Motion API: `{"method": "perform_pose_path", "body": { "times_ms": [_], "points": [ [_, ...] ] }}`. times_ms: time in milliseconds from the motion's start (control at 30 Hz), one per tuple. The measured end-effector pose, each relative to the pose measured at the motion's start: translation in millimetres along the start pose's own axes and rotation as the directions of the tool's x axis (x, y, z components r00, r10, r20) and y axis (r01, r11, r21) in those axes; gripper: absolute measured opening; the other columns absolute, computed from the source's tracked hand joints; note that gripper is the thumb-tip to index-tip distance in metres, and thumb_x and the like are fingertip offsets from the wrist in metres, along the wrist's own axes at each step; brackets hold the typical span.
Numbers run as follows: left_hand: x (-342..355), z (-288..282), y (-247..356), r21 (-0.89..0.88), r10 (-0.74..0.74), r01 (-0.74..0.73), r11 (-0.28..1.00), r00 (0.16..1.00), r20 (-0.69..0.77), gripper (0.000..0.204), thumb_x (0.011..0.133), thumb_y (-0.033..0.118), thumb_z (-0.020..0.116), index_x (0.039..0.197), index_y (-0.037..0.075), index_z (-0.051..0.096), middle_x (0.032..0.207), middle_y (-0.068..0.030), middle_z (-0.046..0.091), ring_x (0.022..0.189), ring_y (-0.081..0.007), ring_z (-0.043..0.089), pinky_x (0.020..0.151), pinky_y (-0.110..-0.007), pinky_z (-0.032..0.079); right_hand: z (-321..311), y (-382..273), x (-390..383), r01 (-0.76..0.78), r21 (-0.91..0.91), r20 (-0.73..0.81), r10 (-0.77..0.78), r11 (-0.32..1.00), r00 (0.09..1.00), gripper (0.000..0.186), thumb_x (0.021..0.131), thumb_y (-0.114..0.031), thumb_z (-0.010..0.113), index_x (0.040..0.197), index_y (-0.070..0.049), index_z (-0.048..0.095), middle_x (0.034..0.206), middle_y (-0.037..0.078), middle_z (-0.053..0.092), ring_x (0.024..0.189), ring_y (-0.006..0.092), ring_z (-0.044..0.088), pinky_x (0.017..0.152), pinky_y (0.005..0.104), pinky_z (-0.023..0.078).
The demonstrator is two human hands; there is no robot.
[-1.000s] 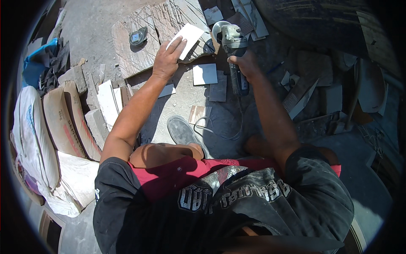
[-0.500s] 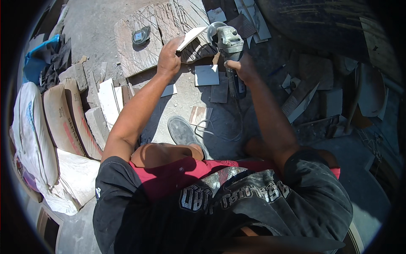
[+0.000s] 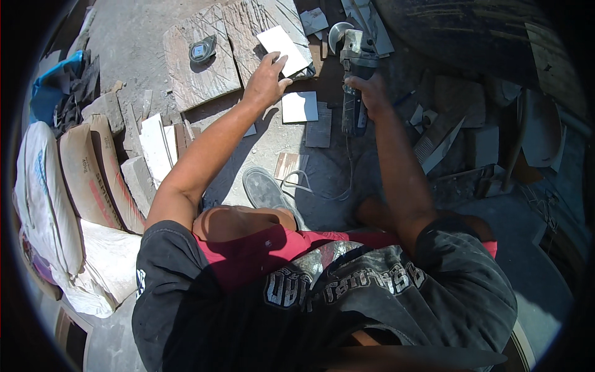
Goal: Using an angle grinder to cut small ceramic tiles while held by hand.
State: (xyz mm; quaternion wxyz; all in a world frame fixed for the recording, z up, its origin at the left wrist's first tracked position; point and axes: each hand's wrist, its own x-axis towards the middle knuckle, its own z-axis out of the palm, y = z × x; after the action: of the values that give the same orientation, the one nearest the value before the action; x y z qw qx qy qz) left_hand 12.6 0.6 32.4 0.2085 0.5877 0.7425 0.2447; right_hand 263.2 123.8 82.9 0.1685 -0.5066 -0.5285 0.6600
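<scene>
My right hand is wrapped round the body of an angle grinder, holding it up over the ground with its disc at the far left end. A cord trails from the grinder back toward my feet. My left hand has its fingers apart at the near left edge of a white tile piece. That tile lies tilted across a streaked stone slab. Below it, a squarish white tile rests on the ground. Whether my fingertips touch the upper tile is hard to tell.
A tape measure sits on the left stone slab. Filled sacks stand at the left, beside upright tile strips. Broken tiles and boards are piled at the right. A looped cord lies near my shoe.
The tile piece was held raised beside the grinder disc; now it lies on the slab and my left hand has loosened. The grinder has moved right, away from the tile.
</scene>
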Motion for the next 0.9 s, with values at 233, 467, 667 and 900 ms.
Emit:
{"method": "perform_pose_path", "body": {
  "times_ms": [233,467,667,900],
  "points": [
    [7.4,2.1,-8.3,-0.02,0.014,-0.013,1.0,0.999,0.04,0.048,0.084,0.016,0.078,0.13,0.01,0.063,0.14,-0.0147,0.053,0.124,-0.0348,0.057,0.105,-0.041,0.048,-5.9,12.1,4.9,0.089,0.001,-0.055,-0.089,0.996,0.995,0.03,0.076,-0.017,0.075,0.102,-0.005,0.067,0.087,0.003,0.066,0.076,0.0143,0.063,0.07,0.033,0.05],
    [15.6,2.3,-12.8,-0.065,0.064,-0.062,0.996,0.998,0.025,0.046,0.081,0.013,0.079,0.125,0.009,0.066,0.132,-0.015,0.059,0.121,-0.0339,0.059,0.103,-0.04,0.048,-1.8,18.1,3.8,0.006,-0.008,-0.07,-0.006,1.0,0.998,0.031,0.075,-0.016,0.076,0.103,-0.005,0.067,0.087,0.003,0.066,0.075,0.0143,0.063,0.069,0.0332,0.05],
    [33.8,8.3,-1.2,-0.184,0.13,-0.104,0.978,0.982,0.138,0.04,0.08,0.014,0.08,0.118,0.007,0.067,0.127,-0.0154,0.061,0.117,-0.034,0.061,0.099,-0.039,0.05,-8.7,20.6,7.4,-0.076,-0.016,-0.102,0.074,0.997,0.992,0.028,0.077,-0.018,0.078,0.099,-0.005,0.068,0.084,0.003,0.066,0.071,0.0149,0.064,0.066,0.0336,0.051],
    [68.0,-5.1,-23.4,0.392,0.129,-0.211,0.896,0.966,0.225,0.086,0.079,0.039,0.083,0.153,0.028,0.039,0.162,-0.0103,0.03,0.149,-0.0319,0.03,0.115,-0.053,0.033,-19.6,28.3,7.8,-0.148,0.183,-0.035,0.157,0.972,0.987,0.029,0.078,-0.018,0.077,0.1,-0.001,0.068,0.084,0.007,0.068,0.073,0.0171,0.067,0.066,0.0324,0.054]
  ]
}}
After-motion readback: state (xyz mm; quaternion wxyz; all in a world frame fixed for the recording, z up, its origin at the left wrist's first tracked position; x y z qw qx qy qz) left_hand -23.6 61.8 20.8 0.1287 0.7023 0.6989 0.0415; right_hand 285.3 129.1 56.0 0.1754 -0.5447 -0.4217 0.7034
